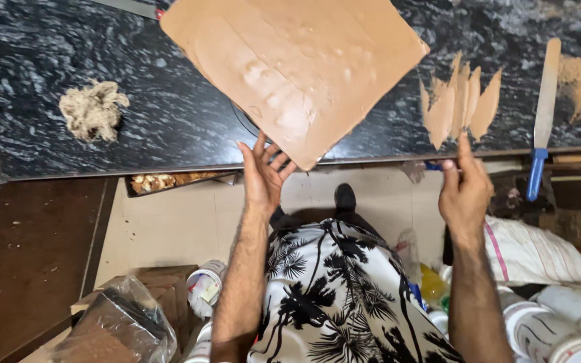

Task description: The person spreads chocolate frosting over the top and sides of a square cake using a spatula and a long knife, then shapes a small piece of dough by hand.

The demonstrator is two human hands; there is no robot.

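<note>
White tubs (546,323) are seen stacked on the floor at the lower right, some on their sides; their contents cannot be told. Another white tub (203,286) with a label lies beside a cardboard box (163,286), and a clear plastic bag (122,323) is crumpled over a dark object at the lower left. A striped white sack (539,252) lies to the right.

A brown-coated board (297,67) is tilted over the black marbled desk (68,40), its lower corner gripped by the left hand (263,178), whose grip is clamped on it with fingers spread behind the edge. The grip of the right hand (465,188) is closed on a small blue-handled tool (433,165) at the desk's front edge, just below brown paste smears (458,104). A long putty knife (545,101) with a blue handle lies on the desk to the right, overhanging the edge. A wad of pale fibre (93,109) rests on the desk well to the left.
</note>
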